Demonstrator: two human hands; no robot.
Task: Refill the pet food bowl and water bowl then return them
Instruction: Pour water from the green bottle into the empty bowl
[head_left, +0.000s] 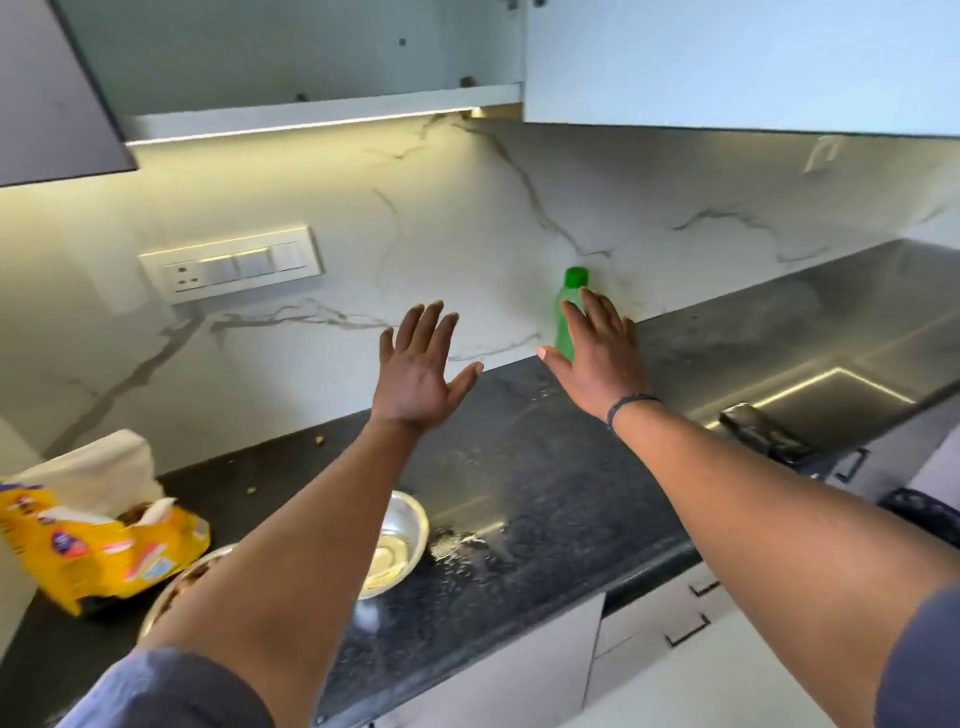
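Both arms reach forward over the dark countertop (545, 467). My left hand (421, 364) is held up with fingers spread, holding nothing. My right hand (597, 358) is also spread flat, in front of a green bottle (567, 306) that stands against the marble backsplash; whether it touches the bottle I cannot tell. A steel bowl (402, 535) sits near the counter's front, partly under my left forearm. A second steel bowl (176, 587) holding brown kibble shows at the left, mostly hidden by that forearm. A yellow pet food bag (104, 551) lies open beside it.
A steel sink (852, 395) with drainboard lies at the right, a dark object (763, 434) on its front edge. Water is spilled on the counter near the bowl. A switch plate (231, 267) is on the backsplash. Wall cabinets hang overhead. A few kibble bits lie scattered at left.
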